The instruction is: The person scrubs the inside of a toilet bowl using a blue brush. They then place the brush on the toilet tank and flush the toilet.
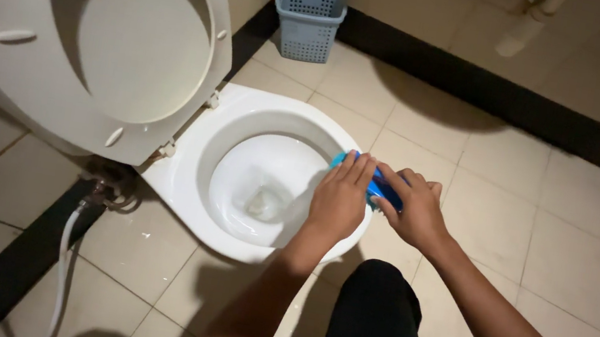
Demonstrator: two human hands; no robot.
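A small blue plastic object point(376, 186), its shape mostly hidden, sits at the right edge of the white ceramic toilet bowl's rim point(245, 108) near the centre of the frame. The left hand point(340, 199) lies flat over it with fingers together, and the right hand point(412, 209) has its fingers curled closed around its right end. The white toilet seat and lid point(97, 32) stand raised at upper left. A grey-blue perforated plastic basket point(308, 21) stands on the beige tiled floor point(544, 247) at top centre.
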